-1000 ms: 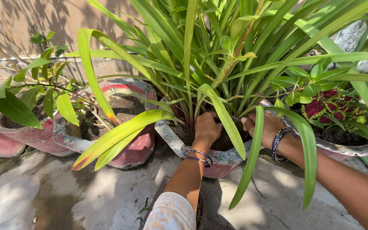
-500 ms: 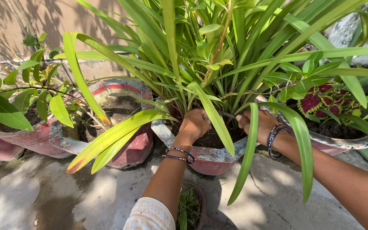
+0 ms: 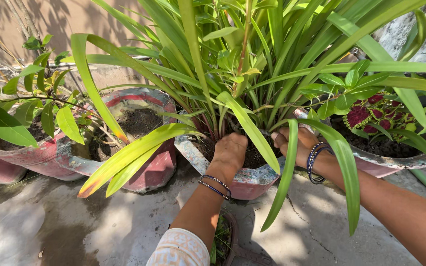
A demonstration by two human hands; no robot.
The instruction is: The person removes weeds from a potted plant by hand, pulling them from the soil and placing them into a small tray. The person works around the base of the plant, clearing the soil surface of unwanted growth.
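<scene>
Hands deeper now: left hand [image 3: 229, 153] and right hand [image 3: 292, 143] curl closed around the plant's base [image 3: 223, 129] inside the pot [image 3: 252, 182].

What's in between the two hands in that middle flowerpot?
In the head view, between the left hand and the right hand lies dark soil in the pot, crossed by a long green leaf drooping over the rim.
</scene>
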